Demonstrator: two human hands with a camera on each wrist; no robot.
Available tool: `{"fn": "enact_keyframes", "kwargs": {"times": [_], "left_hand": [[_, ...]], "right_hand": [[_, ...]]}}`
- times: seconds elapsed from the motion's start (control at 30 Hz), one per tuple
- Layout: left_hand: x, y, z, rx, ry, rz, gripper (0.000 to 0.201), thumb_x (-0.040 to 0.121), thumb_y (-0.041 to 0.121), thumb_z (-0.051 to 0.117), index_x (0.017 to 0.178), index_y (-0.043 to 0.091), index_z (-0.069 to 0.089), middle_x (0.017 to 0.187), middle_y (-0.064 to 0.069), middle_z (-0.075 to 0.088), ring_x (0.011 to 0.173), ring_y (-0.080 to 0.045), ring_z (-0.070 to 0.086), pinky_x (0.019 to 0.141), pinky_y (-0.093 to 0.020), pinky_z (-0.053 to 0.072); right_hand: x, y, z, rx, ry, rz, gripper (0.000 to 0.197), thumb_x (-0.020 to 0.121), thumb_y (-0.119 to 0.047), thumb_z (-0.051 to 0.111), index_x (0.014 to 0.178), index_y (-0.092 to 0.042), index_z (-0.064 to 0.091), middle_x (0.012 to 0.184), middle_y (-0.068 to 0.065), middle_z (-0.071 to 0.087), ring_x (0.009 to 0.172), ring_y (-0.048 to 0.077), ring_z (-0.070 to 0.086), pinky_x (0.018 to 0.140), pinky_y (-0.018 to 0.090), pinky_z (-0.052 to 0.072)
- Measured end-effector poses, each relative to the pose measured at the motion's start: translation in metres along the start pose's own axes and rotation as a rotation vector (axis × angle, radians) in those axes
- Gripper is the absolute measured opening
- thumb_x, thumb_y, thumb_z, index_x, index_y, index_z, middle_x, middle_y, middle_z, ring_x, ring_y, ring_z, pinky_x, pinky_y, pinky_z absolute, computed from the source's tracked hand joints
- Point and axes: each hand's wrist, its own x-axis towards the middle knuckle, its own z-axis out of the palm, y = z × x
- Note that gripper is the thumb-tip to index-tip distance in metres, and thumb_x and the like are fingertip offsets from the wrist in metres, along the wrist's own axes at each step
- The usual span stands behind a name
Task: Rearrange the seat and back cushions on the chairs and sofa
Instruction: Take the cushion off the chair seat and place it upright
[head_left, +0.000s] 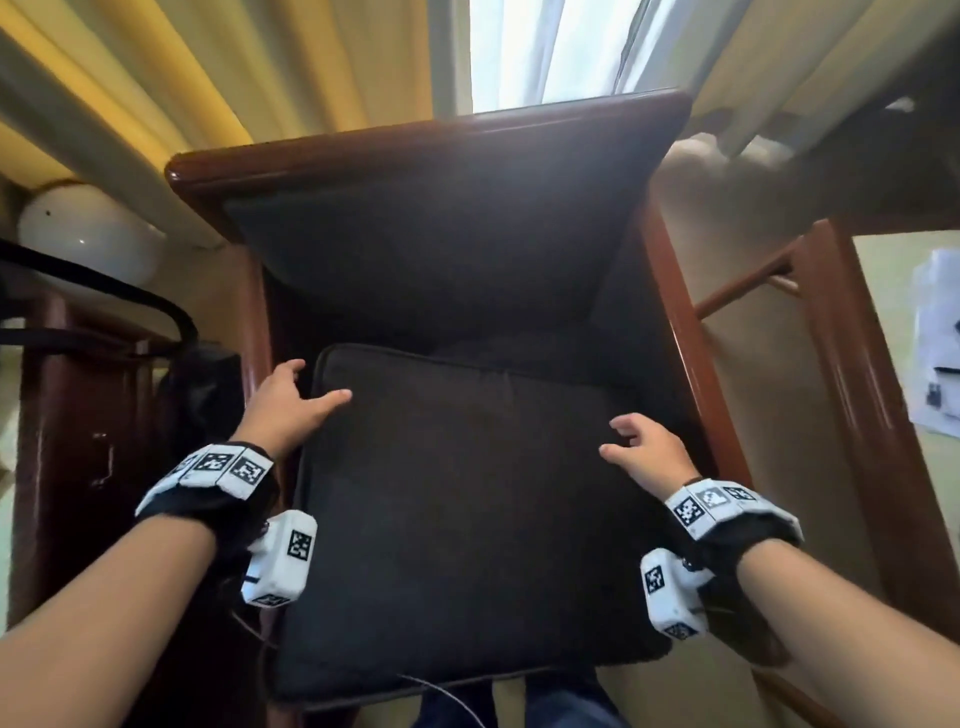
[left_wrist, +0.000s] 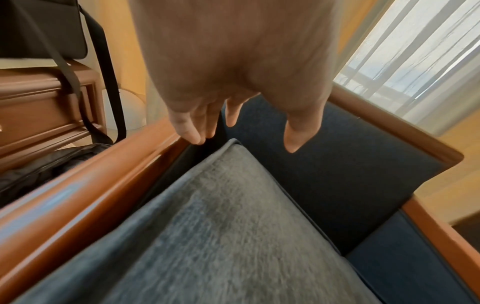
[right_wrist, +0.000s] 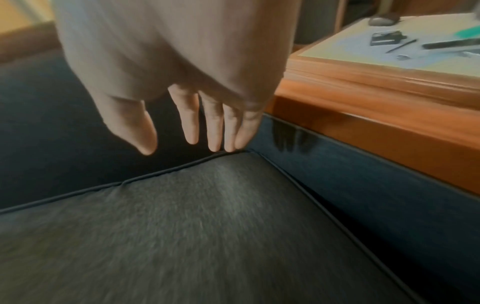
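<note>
Seen from above: a dark seat cushion (head_left: 467, 509) lying flat on the seat of a wooden armchair (head_left: 691, 332), near edge jutting past the chair front toward the person's knees, far edge short of the backrest, with a strip of bare seat showing between.

Reaching over the cushion's far corners, both hands, empty. Left hand (head_left: 291, 402) at the far-left corner, fingers (left_wrist: 191, 131) relaxed and spread, tips dipping toward the gap between cushion and left armrest (left_wrist: 85, 185), thumb out over the fabric; gripping nothing. Right hand (head_left: 649, 447) just above the far-right corner, fingers (right_wrist: 215, 131) straight and close together, tips at or just over the piped edge; contact too close to call, nothing held.

Probably soft and fairly light, this cushion: padded, napped fabric, corded piping round the edges, likely to sag in the middle if lifted by one side. Best taken at two opposite sides or the two far corners, fingers tucked under the piping. Roughly square, slightly longer near to far, long axis running from the person toward the backrest, lying a little askew in the frame.

Farther off: the upholstered back panel (head_left: 441, 244), upright and dark, under a polished wooden top rail. Beyond that, yellow curtains (head_left: 234, 67) and a bright window.
</note>
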Motion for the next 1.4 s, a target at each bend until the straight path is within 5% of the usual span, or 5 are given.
{"fn": "enact_keyframes", "kwargs": {"times": [0.23, 0.57, 0.9, 1.17, 1.4], "left_hand": [[0.044, -0.006, 0.022, -0.135, -0.068, -0.184, 0.109, 0.049, 0.063, 0.088, 0.139, 0.014, 0.049, 0.127, -0.007, 0.065, 0.112, -0.025, 0.064, 0.101, -0.041, 0.05], [0.022, 0.002, 0.035, -0.611, -0.116, -0.299, 0.059, 0.059, 0.03, 0.09, 0.109, 0.014, 0.061, 0.07, -0.001, 0.076, 0.06, -0.016, 0.073, 0.049, -0.028, 0.058], [-0.078, -0.006, 0.024, -0.573, -0.011, -0.051, 0.133, 0.023, 0.054, 0.096, 0.141, 0.024, 0.043, 0.13, 0.0, 0.063, 0.116, -0.016, 0.063, 0.103, -0.043, 0.049], [-0.176, 0.015, 0.015, -0.452, -0.016, 0.165, 0.116, 0.037, 0.052, 0.094, 0.135, 0.047, 0.034, 0.141, 0.012, 0.049, 0.132, -0.006, 0.046, 0.114, -0.041, 0.038], [-0.234, 0.028, 0.01, -0.297, -0.018, 0.309, 0.111, 0.053, 0.029, 0.096, 0.138, 0.042, 0.026, 0.139, 0.014, 0.047, 0.133, -0.008, 0.044, 0.115, -0.043, 0.037]], "right_hand": [[0.099, -0.039, -0.004, -0.244, -0.23, -0.164, 0.078, 0.074, -0.031, 0.083, 0.141, -0.018, 0.046, 0.146, 0.007, 0.046, 0.131, 0.023, 0.047, 0.105, 0.029, 0.036], [0.134, -0.04, 0.015, -0.375, -0.4, -0.177, 0.108, 0.054, -0.052, 0.088, 0.146, -0.027, 0.036, 0.152, 0.001, 0.037, 0.139, 0.021, 0.036, 0.115, 0.037, 0.032], [0.1, -0.058, -0.007, -0.688, -0.43, -0.282, 0.127, 0.045, -0.066, 0.085, 0.15, -0.047, 0.016, 0.159, 0.012, 0.023, 0.145, 0.032, 0.025, 0.115, 0.05, 0.029], [0.063, -0.07, -0.033, -0.785, -0.491, -0.381, 0.129, 0.037, -0.056, 0.09, 0.144, -0.058, 0.019, 0.113, 0.001, 0.031, 0.126, 0.035, 0.032, 0.106, 0.055, 0.037], [0.006, -0.079, -0.032, -0.25, -0.764, -0.631, 0.129, 0.033, -0.045, 0.09, 0.147, -0.041, 0.03, 0.152, -0.013, 0.033, 0.139, 0.007, 0.034, 0.117, 0.031, 0.027]]}}
